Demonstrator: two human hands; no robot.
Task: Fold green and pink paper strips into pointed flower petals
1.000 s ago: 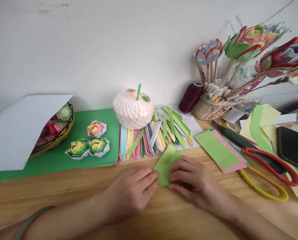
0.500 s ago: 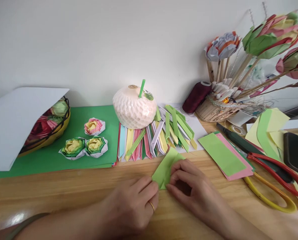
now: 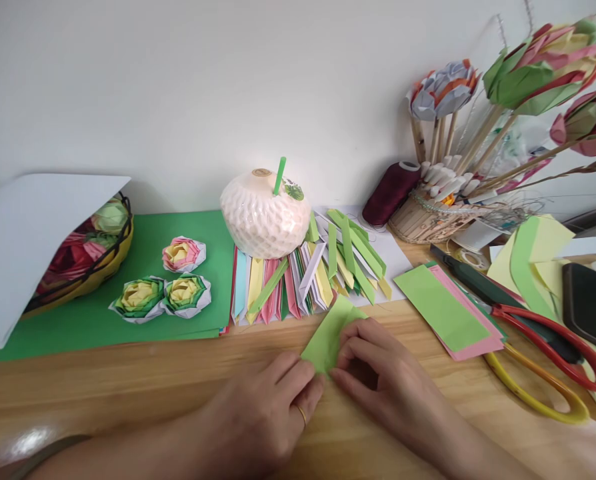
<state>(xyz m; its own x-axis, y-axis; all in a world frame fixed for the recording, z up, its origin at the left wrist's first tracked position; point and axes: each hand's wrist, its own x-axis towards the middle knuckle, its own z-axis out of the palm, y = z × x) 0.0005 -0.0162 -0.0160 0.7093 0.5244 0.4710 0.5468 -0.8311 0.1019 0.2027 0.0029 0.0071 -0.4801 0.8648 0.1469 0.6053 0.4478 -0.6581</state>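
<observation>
A light green sheet of paper lies slanted on the wooden table between my hands, with a crease across it. My left hand, a gold ring on one finger, has its fingers bent together on the sheet's lower left corner. On the right edge, the thumb and fingers of my right hand are curled closed around the paper. Just beyond it rest many folded paper strips in green, pink, yellow and white. A stack of cut green and pink paper pieces sits right of my right hand.
Behind the strips stands a white textured coconut-like container with a green straw. Three paper flowers rest on green sheets at left, near a basket. Scissors, a phone and a maroon thread spool are at right.
My left hand has shifted slightly right along the lower edge of the green paper. The whole view has moved a little; my right hand keeps its grip.
</observation>
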